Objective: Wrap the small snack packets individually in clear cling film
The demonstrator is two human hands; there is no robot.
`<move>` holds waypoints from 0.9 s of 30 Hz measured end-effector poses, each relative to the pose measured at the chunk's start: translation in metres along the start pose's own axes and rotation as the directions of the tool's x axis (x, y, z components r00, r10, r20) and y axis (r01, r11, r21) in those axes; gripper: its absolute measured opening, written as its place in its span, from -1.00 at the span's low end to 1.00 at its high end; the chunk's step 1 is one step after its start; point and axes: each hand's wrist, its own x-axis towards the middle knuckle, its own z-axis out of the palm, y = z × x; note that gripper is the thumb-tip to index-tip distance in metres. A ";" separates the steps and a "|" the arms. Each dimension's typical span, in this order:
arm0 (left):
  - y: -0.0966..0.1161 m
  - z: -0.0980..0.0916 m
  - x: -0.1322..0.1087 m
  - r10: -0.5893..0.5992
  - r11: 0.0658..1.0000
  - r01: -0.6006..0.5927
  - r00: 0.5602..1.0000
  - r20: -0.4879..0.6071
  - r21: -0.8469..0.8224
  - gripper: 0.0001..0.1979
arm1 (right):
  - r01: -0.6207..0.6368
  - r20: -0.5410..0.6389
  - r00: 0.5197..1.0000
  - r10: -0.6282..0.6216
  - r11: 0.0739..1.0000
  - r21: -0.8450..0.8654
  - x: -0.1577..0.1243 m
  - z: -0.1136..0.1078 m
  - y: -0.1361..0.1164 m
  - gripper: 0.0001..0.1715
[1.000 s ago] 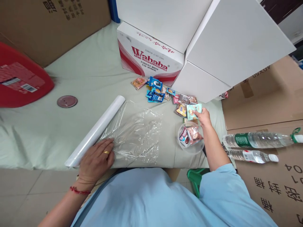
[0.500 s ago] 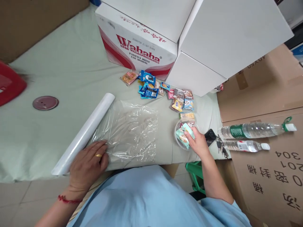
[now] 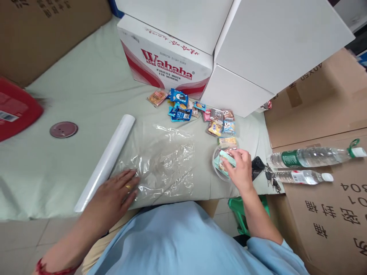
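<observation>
My left hand lies flat, fingers stretched out, on the near left part of a sheet of clear plastic film. The film spreads from a long white roll lying slantwise to its left. My right hand is over a clear round plastic bowl, thumb and fingers closed on a mint-green snack packet in it. More packets show in the bowl, partly hidden by the hand. Just beyond its rim is a yellow snack packet.
Small wrapped snacks lie before a white-and-red Wahaha carton, with another cluster to their right. Keys, a black object and two water bottles are at right. A brown lid-like disc and red container are left.
My left hand has shifted slightly right on the film, its fingers stretched further. The fingers of my right hand have risen and curl over the packet in the bowl. The view has shifted a little.
</observation>
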 end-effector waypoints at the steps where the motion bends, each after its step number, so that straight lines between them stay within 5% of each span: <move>1: 0.001 0.001 0.000 0.010 1.000 -0.010 1.000 0.002 0.005 -0.63 | -0.020 -0.018 1.000 0.021 0.997 0.073 0.011 -0.005 0.010 -0.57; 4: 0.010 -0.004 0.004 0.011 1.000 -0.012 0.999 -0.042 -0.025 -0.62 | -0.037 0.022 0.999 0.034 0.984 0.173 0.059 -0.008 0.052 -0.62; 6: 0.018 -0.010 0.006 0.009 0.999 -0.012 0.996 -0.090 -0.034 -0.63 | 0.033 0.223 0.972 -0.078 0.979 0.199 0.094 0.001 0.079 -0.68; 11: 0.032 -0.024 0.006 0.069 0.997 -0.072 0.988 -0.136 -0.016 -0.70 | 0.208 0.585 0.757 -0.291 0.956 0.207 0.148 0.041 0.113 -0.47; 16: 0.046 -0.030 0.004 0.009 0.998 -0.019 0.989 -0.149 -0.065 -0.75 | 0.305 0.690 0.667 -0.282 0.948 0.092 0.152 0.060 0.123 -0.48; 18: 0.056 -0.033 0.013 0.004 0.995 -0.021 0.987 -0.158 -0.102 -0.76 | 0.290 0.687 0.676 -0.266 0.953 0.084 0.146 0.058 0.128 -0.59; 21: 0.078 -0.038 0.039 0.052 0.979 -0.085 0.983 -0.178 -0.184 -0.76 | 0.168 0.607 0.767 -0.207 0.978 0.121 0.130 0.044 0.135 -0.62; 24: 0.107 -0.038 0.076 0.152 0.938 -0.204 0.969 -0.195 -0.282 -0.75 | -0.091 0.449 0.894 0.008 0.982 0.164 0.107 0.019 0.143 -0.54; 27: 0.136 -0.028 0.117 0.256 0.865 -0.316 0.946 -0.199 -0.389 -0.77 | -0.319 0.234 0.940 0.250 0.889 0.330 0.074 -0.012 0.142 -0.41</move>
